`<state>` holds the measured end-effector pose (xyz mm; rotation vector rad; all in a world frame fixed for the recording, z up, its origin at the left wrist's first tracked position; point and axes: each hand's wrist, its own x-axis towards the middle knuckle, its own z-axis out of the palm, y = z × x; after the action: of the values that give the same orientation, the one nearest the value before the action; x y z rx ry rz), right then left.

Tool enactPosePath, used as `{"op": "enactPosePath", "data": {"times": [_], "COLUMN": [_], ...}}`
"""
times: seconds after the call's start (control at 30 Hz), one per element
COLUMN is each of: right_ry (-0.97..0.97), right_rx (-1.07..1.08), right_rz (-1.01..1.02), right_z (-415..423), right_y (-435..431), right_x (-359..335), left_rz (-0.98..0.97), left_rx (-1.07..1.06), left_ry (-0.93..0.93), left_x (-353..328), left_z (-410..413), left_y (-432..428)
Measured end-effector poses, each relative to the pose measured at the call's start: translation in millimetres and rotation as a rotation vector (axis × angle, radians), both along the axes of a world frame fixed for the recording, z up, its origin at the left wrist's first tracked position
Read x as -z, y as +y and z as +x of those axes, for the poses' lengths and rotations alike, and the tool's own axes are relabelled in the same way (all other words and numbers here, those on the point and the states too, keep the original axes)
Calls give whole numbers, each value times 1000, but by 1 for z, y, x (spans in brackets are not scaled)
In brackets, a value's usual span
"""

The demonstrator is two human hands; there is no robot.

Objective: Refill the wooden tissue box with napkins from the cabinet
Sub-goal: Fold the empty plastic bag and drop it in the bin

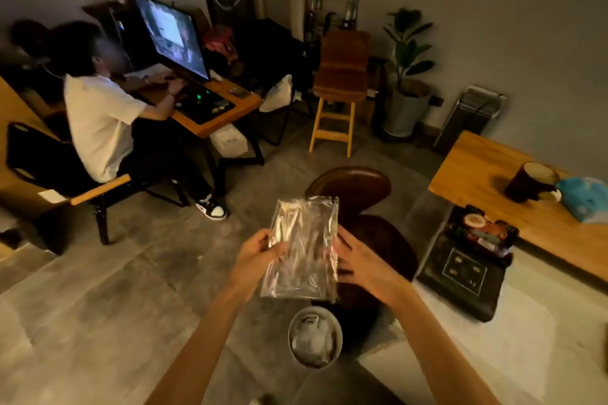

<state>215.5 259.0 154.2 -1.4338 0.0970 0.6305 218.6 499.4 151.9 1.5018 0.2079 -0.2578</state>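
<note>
Clear plastic wrapper (302, 246), crinkled and seemingly empty, is held up between both hands, above a small round bin (315, 337) on the floor. On its left edge, the left hand (260, 251) pinches it with thumb and fingers. On its right, the right hand (360, 263) is open, fingers spread near the wrapper's edge; contact is unclear. Beyond that hand, further right, a dark cup (531, 182) stands on a wooden table (477, 171).

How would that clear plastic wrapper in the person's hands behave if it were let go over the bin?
The clear plastic wrapper looks creased, see-through and empty, so it is probably floppy and very light. Pinched at one edge by the left hand, it sags slightly. Dropped, it might drift rather than fall straight into the bin.
</note>
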Motion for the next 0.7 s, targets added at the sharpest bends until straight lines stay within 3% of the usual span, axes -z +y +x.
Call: {"op": "enactPosePath", "data": {"times": [0.13, 0.33, 0.5, 0.7], "right_ry": [130, 443, 652, 724], "right_rx": [228, 284, 225, 176], "right_rz": [-16, 181, 203, 80], "right_z": [-17, -27, -23, -17], "right_y": [36, 30, 27, 16], "right_x": [51, 149, 265, 410], "left_rz": [-85, -179, -180, -116], "left_rx": [138, 363, 309, 322], "left_ry": [148, 496, 651, 716], "left_x": [57, 152, 265, 405], "left_z": [2, 7, 13, 15], "left_y": [29, 44, 45, 49]}}
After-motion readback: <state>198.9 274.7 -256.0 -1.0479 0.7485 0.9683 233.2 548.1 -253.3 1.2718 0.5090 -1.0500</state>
